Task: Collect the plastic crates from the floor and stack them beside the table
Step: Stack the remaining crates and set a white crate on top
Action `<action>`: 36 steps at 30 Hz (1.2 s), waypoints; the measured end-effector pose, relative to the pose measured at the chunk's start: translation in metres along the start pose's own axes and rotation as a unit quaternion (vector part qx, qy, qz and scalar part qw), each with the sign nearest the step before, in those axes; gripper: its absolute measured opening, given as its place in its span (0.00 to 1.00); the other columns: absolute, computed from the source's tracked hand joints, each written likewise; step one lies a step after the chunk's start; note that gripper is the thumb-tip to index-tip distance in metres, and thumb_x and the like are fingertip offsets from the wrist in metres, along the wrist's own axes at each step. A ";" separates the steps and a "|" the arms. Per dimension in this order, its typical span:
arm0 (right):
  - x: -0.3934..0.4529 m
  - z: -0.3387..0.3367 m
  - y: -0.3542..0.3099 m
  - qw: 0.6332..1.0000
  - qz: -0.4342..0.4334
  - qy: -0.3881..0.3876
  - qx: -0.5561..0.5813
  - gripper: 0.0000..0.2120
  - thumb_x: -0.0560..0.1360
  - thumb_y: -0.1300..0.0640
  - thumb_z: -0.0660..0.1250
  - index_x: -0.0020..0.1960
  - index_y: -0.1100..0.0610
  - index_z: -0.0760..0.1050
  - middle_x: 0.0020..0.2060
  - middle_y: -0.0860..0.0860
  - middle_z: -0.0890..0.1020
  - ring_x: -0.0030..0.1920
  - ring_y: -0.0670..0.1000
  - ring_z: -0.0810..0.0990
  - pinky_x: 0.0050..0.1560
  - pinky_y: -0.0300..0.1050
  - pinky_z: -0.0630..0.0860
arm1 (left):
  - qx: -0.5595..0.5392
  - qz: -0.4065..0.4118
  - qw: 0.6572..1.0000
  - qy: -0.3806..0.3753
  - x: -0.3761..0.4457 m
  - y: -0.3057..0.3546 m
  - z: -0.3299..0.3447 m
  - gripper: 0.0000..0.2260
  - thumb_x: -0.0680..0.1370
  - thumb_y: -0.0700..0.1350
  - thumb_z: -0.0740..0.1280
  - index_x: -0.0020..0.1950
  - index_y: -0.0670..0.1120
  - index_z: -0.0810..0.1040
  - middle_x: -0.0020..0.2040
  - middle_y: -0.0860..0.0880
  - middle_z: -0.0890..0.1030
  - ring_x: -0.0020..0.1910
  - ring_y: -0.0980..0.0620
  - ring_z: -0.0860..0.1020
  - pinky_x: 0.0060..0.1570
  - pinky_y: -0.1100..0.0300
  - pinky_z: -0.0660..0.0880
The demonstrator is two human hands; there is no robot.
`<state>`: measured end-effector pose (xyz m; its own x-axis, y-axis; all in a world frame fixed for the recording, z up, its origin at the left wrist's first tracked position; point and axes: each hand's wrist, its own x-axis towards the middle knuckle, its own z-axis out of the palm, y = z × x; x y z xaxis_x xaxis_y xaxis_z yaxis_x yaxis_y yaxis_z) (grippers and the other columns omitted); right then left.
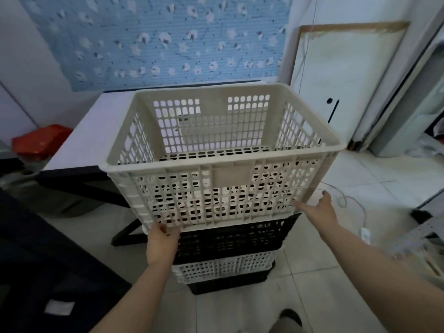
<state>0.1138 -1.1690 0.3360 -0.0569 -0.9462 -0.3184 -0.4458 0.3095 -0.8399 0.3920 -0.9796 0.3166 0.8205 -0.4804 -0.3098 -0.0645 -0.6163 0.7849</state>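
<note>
No writing could be read on anything. A beige slatted crate (221,150) topped a stack of black and white crates (230,251) at frame centre, beside the white table (96,133). The left hand (162,246) gripped its lower corner; the right hand (317,207) touched its side, fingers spread. Pale floor tiles (360,179) lay beneath.

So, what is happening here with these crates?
A person is setting a beige plastic crate on top of a stack next to the table. The left hand holds its lower left corner; the right hand touches its lower right corner with open fingers. Under it sit a black crate, a white crate and another black crate on the tiled floor.
</note>
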 end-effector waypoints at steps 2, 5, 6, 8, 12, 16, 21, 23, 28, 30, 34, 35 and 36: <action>-0.011 0.025 0.017 0.990 0.094 -0.050 0.091 0.39 0.72 0.54 0.72 0.75 0.61 0.54 0.67 0.57 0.71 0.68 0.57 0.68 0.64 0.53 0.69 | -0.071 -0.078 0.994 -0.033 0.006 -0.005 0.005 0.27 0.77 0.45 0.67 0.73 0.38 0.63 0.69 0.38 0.72 0.66 0.40 0.73 0.59 0.53 0.70; -0.014 0.062 0.027 0.944 0.200 -0.167 0.200 0.28 0.75 0.57 0.68 0.72 0.58 0.63 0.69 0.55 0.71 0.71 0.56 0.66 0.64 0.57 0.69 | -0.148 -0.128 0.978 -0.076 0.018 -0.010 0.018 0.32 0.77 0.45 0.66 0.77 0.46 0.54 0.69 0.39 0.71 0.65 0.39 0.74 0.66 0.46 0.71; -0.011 0.070 0.024 0.940 0.209 -0.177 0.202 0.26 0.76 0.57 0.67 0.72 0.58 0.64 0.71 0.55 0.69 0.72 0.56 0.64 0.64 0.58 0.68 | -0.172 -0.137 0.972 -0.079 0.017 -0.011 0.019 0.31 0.77 0.43 0.65 0.77 0.49 0.54 0.65 0.40 0.74 0.59 0.40 0.76 0.64 0.43 0.72; 0.000 0.083 0.021 0.938 0.212 -0.171 0.215 0.25 0.77 0.59 0.65 0.72 0.58 0.64 0.72 0.55 0.67 0.72 0.56 0.65 0.64 0.59 0.68 | -0.190 -0.125 0.971 -0.076 0.011 -0.009 0.021 0.31 0.78 0.36 0.62 0.77 0.50 0.52 0.60 0.41 0.75 0.51 0.45 0.77 0.61 0.45 0.73; 0.013 0.098 0.010 0.930 0.234 -0.165 0.231 0.27 0.76 0.63 0.66 0.73 0.59 0.63 0.73 0.55 0.65 0.72 0.58 0.64 0.62 0.63 0.69 | -0.187 -0.078 0.975 -0.095 0.002 -0.006 0.024 0.33 0.79 0.31 0.57 0.79 0.47 0.45 0.75 0.43 0.64 0.63 0.46 0.71 0.60 0.55 0.70; 0.018 0.109 0.011 0.933 0.226 -0.137 0.244 0.28 0.75 0.66 0.67 0.73 0.60 0.63 0.72 0.56 0.65 0.72 0.57 0.63 0.67 0.63 0.67 | -0.176 -0.083 0.976 -0.097 0.009 -0.008 0.027 0.34 0.79 0.33 0.58 0.79 0.47 0.44 0.72 0.41 0.68 0.56 0.45 0.74 0.51 0.58 0.70; -0.002 0.099 0.044 0.969 0.150 -0.129 0.150 0.26 0.75 0.66 0.65 0.71 0.61 0.61 0.63 0.56 0.74 0.58 0.55 0.73 0.59 0.51 0.73 | -0.187 -0.062 0.972 -0.128 0.006 -0.023 0.009 0.33 0.77 0.28 0.59 0.79 0.46 0.51 0.71 0.47 0.67 0.72 0.50 0.66 0.65 0.56 0.67; -0.012 0.090 0.060 0.978 0.096 -0.137 0.125 0.31 0.74 0.69 0.64 0.74 0.60 0.57 0.65 0.56 0.73 0.64 0.55 0.73 0.67 0.53 0.69 | -0.188 -0.057 0.973 -0.125 0.005 -0.034 0.006 0.32 0.76 0.28 0.60 0.78 0.44 0.55 0.73 0.49 0.65 0.72 0.51 0.66 0.68 0.56 0.64; -0.040 0.111 0.068 0.964 0.093 -0.211 0.133 0.34 0.74 0.73 0.61 0.76 0.59 0.55 0.69 0.55 0.70 0.70 0.56 0.68 0.69 0.52 0.65 | -0.146 -0.051 0.972 -0.174 -0.002 -0.047 0.014 0.25 0.77 0.30 0.60 0.73 0.43 0.65 0.60 0.51 0.75 0.65 0.48 0.74 0.57 0.60 0.72; -0.039 0.127 0.057 0.957 0.117 -0.205 0.168 0.26 0.75 0.73 0.58 0.71 0.60 0.60 0.64 0.55 0.71 0.66 0.57 0.71 0.69 0.55 0.65 | -0.161 -0.070 0.966 -0.188 0.006 -0.040 0.020 0.24 0.78 0.29 0.57 0.73 0.42 0.63 0.64 0.51 0.73 0.62 0.51 0.73 0.55 0.61 0.72; -0.024 0.147 0.040 0.946 0.195 -0.150 0.212 0.07 0.77 0.70 0.58 0.50 0.58 0.65 0.54 0.57 0.71 0.51 0.53 0.73 0.67 0.54 0.67 | -0.139 -0.084 0.966 -0.201 0.017 -0.029 0.034 0.18 0.79 0.28 0.54 0.50 0.53 0.69 0.52 0.55 0.70 0.42 0.60 0.71 0.41 0.76 0.71; -0.022 0.149 0.041 0.943 0.203 -0.148 0.220 0.08 0.77 0.70 0.57 0.47 0.58 0.65 0.54 0.57 0.71 0.52 0.53 0.72 0.65 0.53 0.68 | -0.138 -0.093 0.964 -0.210 0.017 -0.030 0.035 0.20 0.79 0.28 0.54 0.44 0.54 0.65 0.45 0.57 0.69 0.38 0.63 0.68 0.32 0.79 0.70; -0.021 0.149 0.042 0.944 0.202 -0.143 0.219 0.09 0.77 0.70 0.57 0.45 0.58 0.66 0.55 0.57 0.70 0.51 0.53 0.73 0.63 0.52 0.69 | -0.128 -0.096 0.965 -0.207 0.017 -0.029 0.035 0.18 0.79 0.28 0.54 0.45 0.52 0.65 0.41 0.58 0.67 0.37 0.64 0.66 0.27 0.79 0.69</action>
<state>0.2298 -1.1225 0.2418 0.1286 -0.6978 -0.7047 -0.0229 0.7083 -0.7055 0.3876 -0.9919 0.2701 0.5021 -0.6143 -0.6088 0.2517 -0.5697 0.7824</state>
